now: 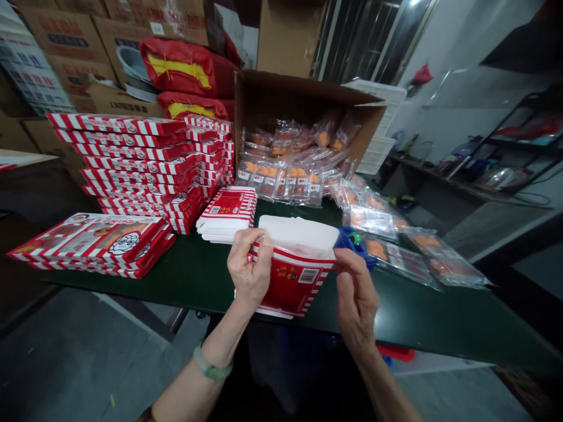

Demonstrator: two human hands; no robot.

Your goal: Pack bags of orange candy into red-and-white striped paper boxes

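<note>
A red-and-white striped carton with a barcode is held upright near the front edge of the green table, its white inner flap raised at the top. My left hand pinches its upper left edge between thumb and fingers. At the upper right corner, the fingers of my right hand curl against the carton, partly hidden behind it. Just behind lies a pile of flat cartons. To the right sits a blue basket with something green inside.
Tall stacks of filled striped boxes stand at the left, with a few more boxes in front. An open cardboard box holds clear packets with orange contents; more packets spread right across the green table.
</note>
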